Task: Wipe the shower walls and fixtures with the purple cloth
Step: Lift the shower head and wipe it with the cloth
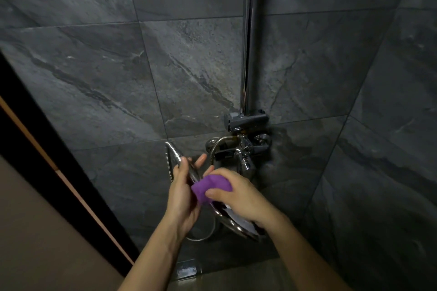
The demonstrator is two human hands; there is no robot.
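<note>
- At far left I see a dark door frame [35,125] with a pale strip along its edge; it plays no part in this step.
- The tiled wall [106,66] is dark grey stone with streaks. I judge the wall wipe is not the step in hand.
- My left hand [183,186] grips the handle of the shower head [238,223]: thumb and fingers are curled round the chrome, with the fingertips showing above it.
- The hose [214,149] loops from behind that hand up to the valve.
- The cloth [209,188], purple and bunched, lies on the shower head's neck between my two hands, touching the left palm.
- My right hand [234,192] grasps the cloth, thumb underneath and fingers folded over the top, pressing it on the metal.
- Step in hand, as I judge it: wiping the fixtures, namely the hand-held shower head.
- Next move calls for: a firm left-hand hold, then cloth strokes along the neck toward the round face, which lies below my right wrist and is partly hidden.
- Further right, the valve [243,151] sits on the wall, with the holder [247,120] and the rail [250,38] rising above it. I judge these are still to wipe; I cannot tell their cleanliness.
</note>
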